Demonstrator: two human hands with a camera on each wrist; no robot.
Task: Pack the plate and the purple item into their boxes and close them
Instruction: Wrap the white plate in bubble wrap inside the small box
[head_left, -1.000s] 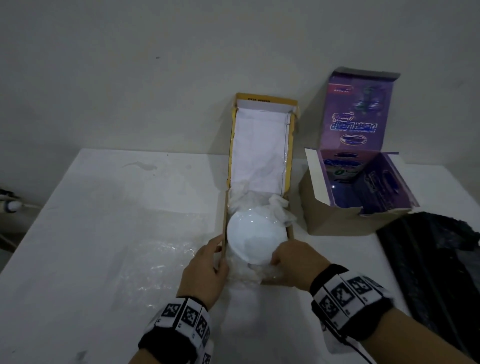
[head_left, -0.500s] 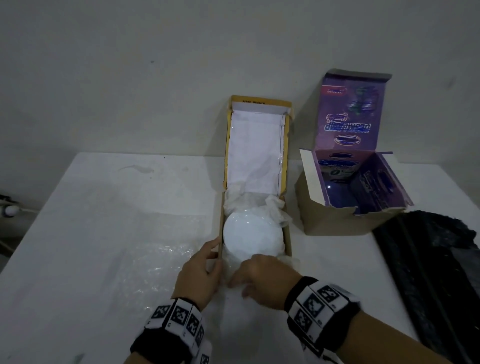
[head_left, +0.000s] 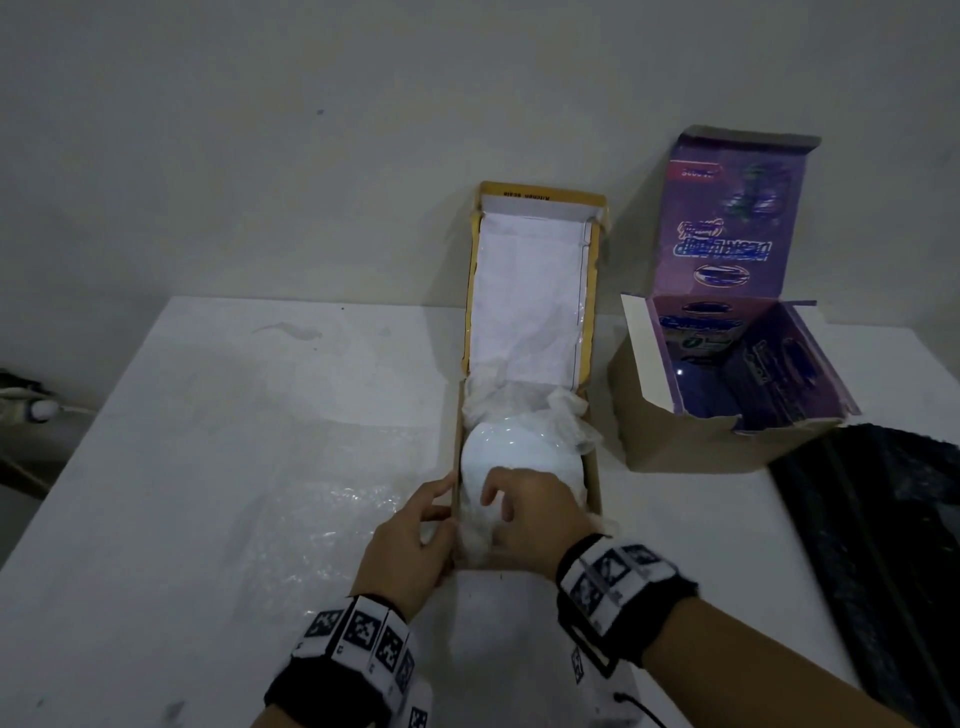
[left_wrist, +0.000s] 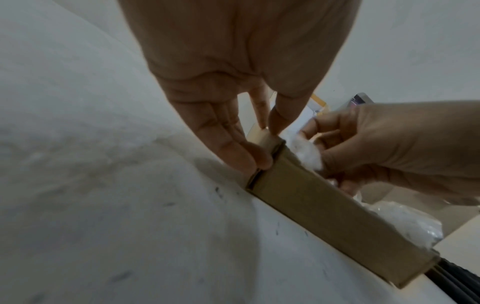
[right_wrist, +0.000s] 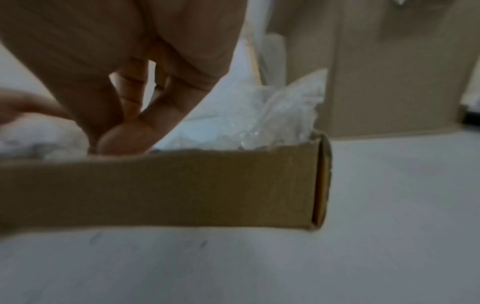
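White and round, the glossy plate (head_left: 511, 449) lies inside the long, shallow brown cardboard box (head_left: 594, 480) on the pale surface (head_left: 218, 415), bedded in crumpled clear plastic wrap (head_left: 569, 410) that bunches up at its far edge. The box's yellow-edged lid (head_left: 530, 291) stands open and upright behind it, lined with white paper.

The left hand (head_left: 408, 551) is at the box's near left corner, outside the wall; the left wrist view shows its fingers (left_wrist: 233, 152) fairly straight, with their tips pressed against the cardboard at that corner. The right hand (head_left: 535, 512) reaches into the near end of the box over the plate, fingers curled down. In the left wrist view its grip looks narrow, fingers bent around a bit of white wrap (left_wrist: 306, 154); the right wrist view is blurred but shows thumb and fingers brought together just above the box's near wall.

To the right, apart from the first box, stands the purple-printed cardboard box (head_left: 691, 436) with its lid and flaps open. Its inside is dark, and I cannot tell what is in it. A black bag (head_left: 883, 519) lies at the right edge of the surface, and a clear plastic sheet (head_left: 332, 514) lies flat left of the hands.
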